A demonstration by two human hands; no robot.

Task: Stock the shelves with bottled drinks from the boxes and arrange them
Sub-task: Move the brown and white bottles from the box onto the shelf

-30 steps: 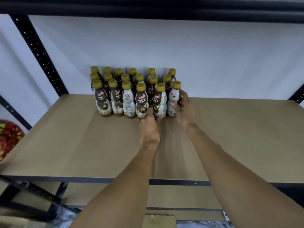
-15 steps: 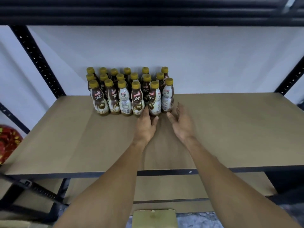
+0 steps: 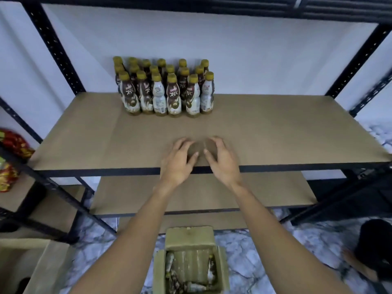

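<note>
Several brown-and-white bottled drinks (image 3: pixel 165 92) with gold caps stand in tight rows at the back of the tan shelf board (image 3: pixel 275 132). My left hand (image 3: pixel 179 161) and my right hand (image 3: pixel 222 161) hover side by side over the shelf's front edge, fingers loosely curled, holding nothing. Both are well short of the bottles. On the floor below, an open cardboard box (image 3: pixel 191 236) holds a few bottles lying loose.
Black perforated uprights (image 3: pixel 53 47) frame the rack, and a lower shelf board (image 3: pixel 275 194) sits beneath. Red snack bags (image 3: pixel 12 145) lie on a neighbouring rack at left. Another cardboard box (image 3: pixel 36 266) stands at lower left, a dark object (image 3: pixel 375 251) at lower right.
Both hands let go of the front-row bottles and drew back to the shelf's front edge. The view has pulled back and tilted down, bringing the box on the floor into sight.
</note>
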